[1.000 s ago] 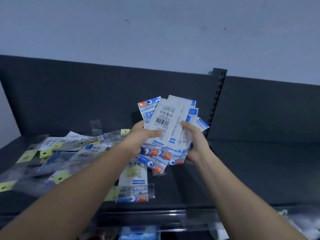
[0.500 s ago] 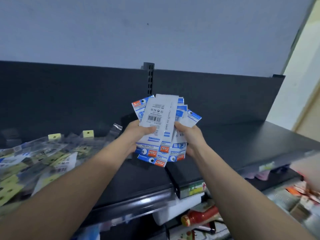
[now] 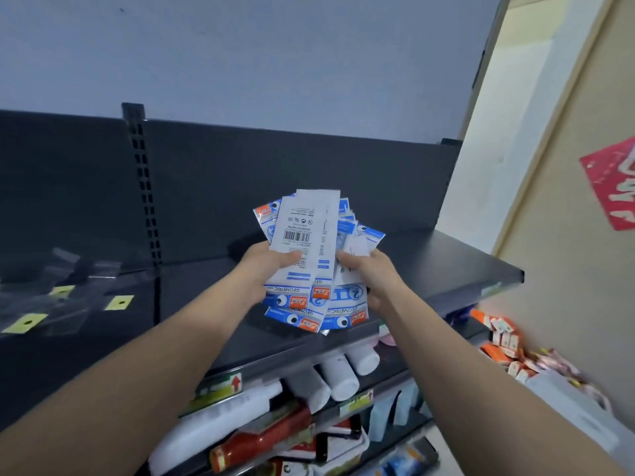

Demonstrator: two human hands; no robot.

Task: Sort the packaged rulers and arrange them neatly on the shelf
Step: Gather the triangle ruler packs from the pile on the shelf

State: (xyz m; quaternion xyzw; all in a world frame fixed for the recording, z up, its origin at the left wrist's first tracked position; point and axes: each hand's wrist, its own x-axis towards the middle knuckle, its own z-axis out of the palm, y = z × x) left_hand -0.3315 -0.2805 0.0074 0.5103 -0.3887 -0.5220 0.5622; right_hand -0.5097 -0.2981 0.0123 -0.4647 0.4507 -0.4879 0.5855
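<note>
A fanned stack of blue-and-white ruler packets (image 3: 311,259) is held upright above the dark top shelf (image 3: 429,262). My left hand (image 3: 264,266) grips the stack's left side, thumb on the white back of the front packet with its barcode. My right hand (image 3: 372,276) holds the right side. More clear packets with yellow tags (image 3: 118,303) lie scattered on the shelf bay to the left.
A slotted upright post (image 3: 144,187) splits the shelf's back panel. Lower shelves hold white bottles (image 3: 338,376), a red bottle (image 3: 264,438) and small orange boxes (image 3: 505,341). A beige wall with a red sign (image 3: 611,187) stands at the right.
My view and both hands have swung to the right with the stack. The scattered packets now sit at the far left, and the right-hand shelf bay lies under the stack.
</note>
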